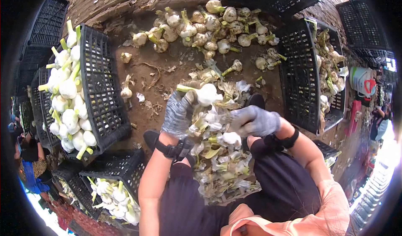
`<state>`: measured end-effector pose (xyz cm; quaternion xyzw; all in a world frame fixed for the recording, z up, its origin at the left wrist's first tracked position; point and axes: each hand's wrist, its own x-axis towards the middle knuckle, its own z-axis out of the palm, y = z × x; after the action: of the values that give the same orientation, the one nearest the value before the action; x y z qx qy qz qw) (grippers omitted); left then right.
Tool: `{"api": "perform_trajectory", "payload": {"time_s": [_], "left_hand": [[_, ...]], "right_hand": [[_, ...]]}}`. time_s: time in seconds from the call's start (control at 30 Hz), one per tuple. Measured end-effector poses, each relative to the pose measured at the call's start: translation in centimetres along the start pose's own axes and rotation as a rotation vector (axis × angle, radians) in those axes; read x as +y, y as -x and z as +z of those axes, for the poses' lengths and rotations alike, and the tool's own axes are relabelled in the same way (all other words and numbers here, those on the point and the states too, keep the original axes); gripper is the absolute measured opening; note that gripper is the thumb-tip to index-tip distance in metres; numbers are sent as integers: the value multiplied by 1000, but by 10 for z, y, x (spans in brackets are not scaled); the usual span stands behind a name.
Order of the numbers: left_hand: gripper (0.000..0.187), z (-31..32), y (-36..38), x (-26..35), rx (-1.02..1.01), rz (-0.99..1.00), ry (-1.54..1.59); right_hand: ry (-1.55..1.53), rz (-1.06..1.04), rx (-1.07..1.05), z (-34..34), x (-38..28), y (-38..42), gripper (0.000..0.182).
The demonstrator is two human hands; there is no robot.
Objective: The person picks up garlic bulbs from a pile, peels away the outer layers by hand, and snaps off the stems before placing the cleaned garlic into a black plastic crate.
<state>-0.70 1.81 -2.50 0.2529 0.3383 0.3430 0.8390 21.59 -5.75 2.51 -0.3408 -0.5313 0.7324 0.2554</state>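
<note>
My left hand (176,114), in a grey knit glove, is closed around the stem of a white garlic bulb (207,94). The bulb's green stem end sticks out to the left of my fingers. My right hand (258,121), gloved too, is just right of and below the bulb, apart from it. Its fingers are curled, and whatever they may hold is hidden. Between my legs lies a heap of garlic skins (220,156), pale and papery, directly under both hands.
Unpeeled, soil-marked garlic bulbs (201,26) lie piled on the dirt floor ahead. A black crate (102,85) of clean bulbs stands at left, another crate (136,169) below it. On the right, a crate (295,68) contains brownish garlic and skins. People are at both far edges.
</note>
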Motion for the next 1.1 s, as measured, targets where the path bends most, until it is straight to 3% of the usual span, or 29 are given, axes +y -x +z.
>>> {"api": "perform_trajectory", "payload": {"time_s": [0.07,0.13,0.17,0.2,0.27,0.3,0.37,0.4,0.47,0.5,0.53,0.6,0.67,0.73,0.83,0.87,0.93,0.97,1.0,1.07,1.1], "left_hand": [[27,-2,-3,-5,125,-48,129],[23,-3,2,-7,159,-56,104],[23,-5,1,-10,213,-52,19],[23,-6,1,-12,266,-50,-65],[21,6,4,-9,291,-47,-71],[21,11,6,-8,311,-19,-196],[23,19,6,-10,320,91,-478],[19,25,6,-12,321,167,-550],[19,29,10,-9,288,113,-580],[22,22,11,-16,287,137,-560],[27,16,13,-16,294,84,-569],[32,-5,14,-22,308,-22,-109],[32,-11,16,-10,300,-125,40],[33,-6,17,-2,286,-184,247],[31,0,17,-3,200,-257,337],[31,-2,16,-5,200,-255,333],[25,-3,14,-10,44,-200,-53],[20,-1,13,-8,60,-194,-110],[20,4,12,-8,61,-191,-107],[31,12,10,-11,180,-110,-321],[44,11,6,-14,187,-103,-339]], "right_hand": [[-150,228,-10,-12,-5,11,26],[415,180,182,-11,24,5,30],[813,396,158,-10,17,-6,32],[878,416,319,-7,25,-14,31],[250,298,594,-8,30,-22,35],[250,304,598,-7,32,-28,35],[341,230,799,-3,32,-44,42],[89,351,783,0,25,-50,48],[512,285,753,0,18,-50,49],[354,209,607,-10,33,-46,48],[-157,340,410,-19,35,-40,43],[690,348,291,-42,67,-29,33],[1009,553,455,-41,39,-30,33],[1141,608,512,-61,50,-40,30],[1365,483,581,-91,81,-59,26],[1364,479,583,-100,93,-62,26],[1537,533,547,-114,101,-62,24],[1358,675,489,-124,95,-61,24],[1362,674,486,-126,93,-58,24],[1105,523,691,-135,101,-44,33],[1048,403,811,-141,122,-37,47]]}}
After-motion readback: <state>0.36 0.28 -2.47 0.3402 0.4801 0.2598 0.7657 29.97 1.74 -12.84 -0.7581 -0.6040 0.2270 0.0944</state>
